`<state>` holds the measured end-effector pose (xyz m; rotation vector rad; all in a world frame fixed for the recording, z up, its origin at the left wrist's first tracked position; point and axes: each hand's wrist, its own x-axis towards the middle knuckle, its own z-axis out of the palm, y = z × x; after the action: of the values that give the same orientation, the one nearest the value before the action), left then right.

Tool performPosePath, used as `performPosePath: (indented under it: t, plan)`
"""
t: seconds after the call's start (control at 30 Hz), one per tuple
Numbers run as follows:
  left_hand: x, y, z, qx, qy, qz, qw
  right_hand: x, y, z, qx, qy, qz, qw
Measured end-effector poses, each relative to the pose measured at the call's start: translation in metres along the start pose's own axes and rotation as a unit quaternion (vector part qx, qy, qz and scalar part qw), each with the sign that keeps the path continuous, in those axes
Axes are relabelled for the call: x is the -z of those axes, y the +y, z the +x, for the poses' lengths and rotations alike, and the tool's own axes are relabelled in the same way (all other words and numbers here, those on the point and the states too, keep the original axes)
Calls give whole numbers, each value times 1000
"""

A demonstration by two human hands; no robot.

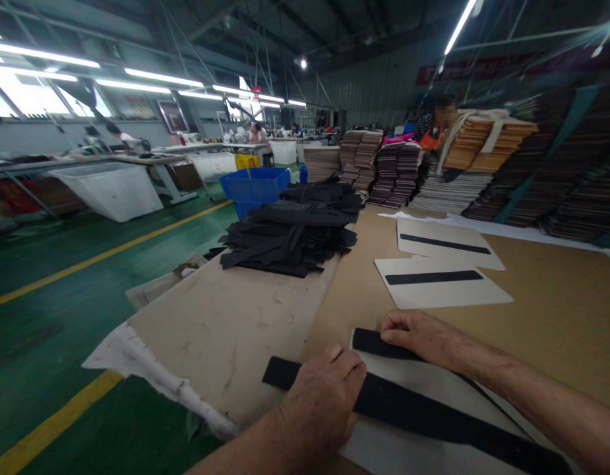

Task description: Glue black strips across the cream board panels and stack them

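My left hand (327,399) is closed over a long black fabric strip (423,412) near its left end, which juts out past my fingers. The strip slants across a pale cream panel (433,375) down to the lower right. Beyond it, my right hand (418,333) pinches a second black strip (366,341) at the panel's far left corner; my fingers and forearm hide part of it. Farther up the table lie two more pale panels (448,295) (433,231), each with a narrow black bar across it.
A heap of black strips (289,231) sits at the table's far left, before a blue bin (255,185). Stacks of panels (398,171) rise behind the brown tabletop (552,290). Another person (433,128) stands among them. Green floor (186,241) and white bins (111,191) lie leftward.
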<state>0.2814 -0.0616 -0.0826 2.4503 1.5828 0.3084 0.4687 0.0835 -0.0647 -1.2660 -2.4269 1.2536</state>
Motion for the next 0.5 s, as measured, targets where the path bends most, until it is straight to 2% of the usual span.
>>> performPosePath:
  t: [0.17, 0.5]
  plan:
    - [1, -1, 1, -10, -19, 6, 1000, -6, 5, 7, -9, 0, -6, 1000]
    - [-1, 0, 1, 1, -4, 8, 1000, -9, 4, 6, -17, 6, -31, 999]
